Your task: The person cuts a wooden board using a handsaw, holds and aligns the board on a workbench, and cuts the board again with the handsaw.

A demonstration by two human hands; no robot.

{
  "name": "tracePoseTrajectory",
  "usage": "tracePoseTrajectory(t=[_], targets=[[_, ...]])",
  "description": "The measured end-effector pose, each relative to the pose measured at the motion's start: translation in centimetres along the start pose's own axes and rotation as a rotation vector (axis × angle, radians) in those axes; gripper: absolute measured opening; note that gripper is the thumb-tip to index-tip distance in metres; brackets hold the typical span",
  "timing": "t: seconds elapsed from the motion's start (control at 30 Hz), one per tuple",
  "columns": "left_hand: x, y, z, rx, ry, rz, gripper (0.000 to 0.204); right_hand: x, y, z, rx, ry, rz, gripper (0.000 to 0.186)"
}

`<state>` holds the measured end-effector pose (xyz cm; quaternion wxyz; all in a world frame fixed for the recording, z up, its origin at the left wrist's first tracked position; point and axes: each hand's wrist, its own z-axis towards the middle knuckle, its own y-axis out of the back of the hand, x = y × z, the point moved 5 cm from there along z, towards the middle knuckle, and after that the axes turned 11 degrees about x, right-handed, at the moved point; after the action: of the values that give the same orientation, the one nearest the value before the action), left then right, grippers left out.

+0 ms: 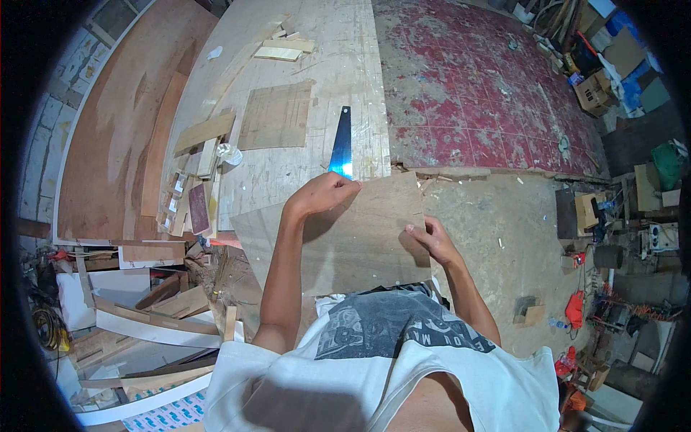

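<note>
A thin brown plywood board (367, 234) spans the space in front of my body, its near edge close to my shirt. My left hand (325, 194) is closed at the far edge of this board, knuckles up, and casts a shadow on it. Just beyond those fingers a handsaw blade (342, 147) lies on the worktop, its narrow holed tip pointing away. The saw's near end is hidden behind my hand and the board. At the right edge, my right hand (437, 245) grips the board, thumb on top and the other fingers partly out of sight.
The pale wooden worktop (353, 72) carries a square plywood piece (276, 115) and wood offcuts (284, 49). A large brown panel (122, 122) stands at the left. Scrap wood (165, 309) is piled at lower left. Right are worn red floor tiles (475, 86) and a cardboard box (594, 92).
</note>
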<state>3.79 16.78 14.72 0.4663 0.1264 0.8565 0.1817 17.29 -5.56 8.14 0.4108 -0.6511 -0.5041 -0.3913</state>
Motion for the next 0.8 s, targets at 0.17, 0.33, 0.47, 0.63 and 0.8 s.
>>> tracePoseTrajectory(t=[0.17, 0.33, 0.47, 0.63, 0.8], targets=[[0.6, -0.2, 0.2, -0.037, -0.010, -0.066, 0.046, 5.8, -0.5, 0.8, -0.132, 0.359, -0.213, 0.071], [0.0, -0.1, 0.4, -0.030, 0.026, -0.034, 0.047, 10.1, -0.7, 1.1, -0.258, 0.532, -0.929, 0.082], [0.2, -0.6, 1.5, 0.015, 0.035, 0.032, 0.049, 10.5, -1.1, 1.5, -0.232, 0.572, -1.018, 0.072], [1.3, -0.9, 1.9, 0.005, 0.049, 0.034, 0.051, 10.0, -0.5, 2.7, -0.107, 0.428, -0.659, 0.054], [1.9, -0.7, 2.1, -0.024, 0.062, -0.032, 0.052, 9.4, 0.7, 2.3, -0.122, 0.503, -0.582, 0.056]])
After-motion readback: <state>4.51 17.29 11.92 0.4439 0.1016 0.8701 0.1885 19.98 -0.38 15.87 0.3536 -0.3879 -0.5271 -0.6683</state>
